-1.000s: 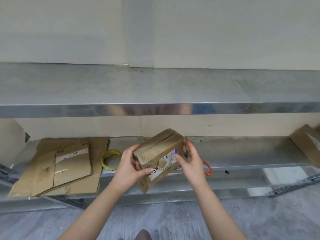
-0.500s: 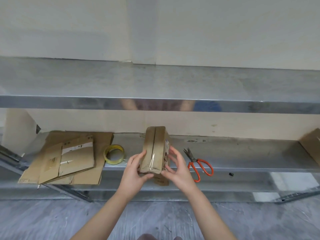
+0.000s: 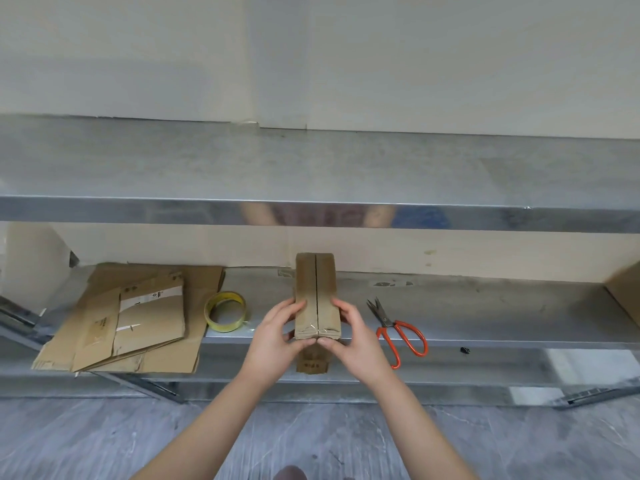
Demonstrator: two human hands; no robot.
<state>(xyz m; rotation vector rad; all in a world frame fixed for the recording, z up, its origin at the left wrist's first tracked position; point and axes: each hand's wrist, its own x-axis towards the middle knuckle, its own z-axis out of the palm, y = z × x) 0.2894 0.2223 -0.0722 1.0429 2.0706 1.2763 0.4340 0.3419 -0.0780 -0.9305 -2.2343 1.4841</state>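
1. Metal shelving stood against a pale wall. The cardboard box (image 3: 317, 299) was at the front edge of the lower shelf (image 3: 485, 306), long axis pointing away from the camera and flap seam facing up.
2. Progress, my read: the flaps were folded shut and met along the centre seam. Something like crinkled clear tape showed at the near end, but I couldn't tell if the full seam was sealed. Likely left: tape the seam and cut.
3. The left hand (image 3: 277, 337) gripped the box's near-left side, fingers curled on the wall. The right hand (image 3: 356, 337) mirrored it on the right. Both thumbs pressed the near end, almost meeting under the seam.
4. I couldn't tell whether the shelf or the hands bore the box's weight.
5. Outward:
   - a yellow tape roll (image 3: 225, 311) lay just left of the left hand
   - orange-handled scissors (image 3: 398, 327) lay to the right, blades closed
   - flattened cardboard (image 3: 138, 317) was stacked at far left, overhanging the edge
   - the upper shelf (image 3: 311, 168) ran above
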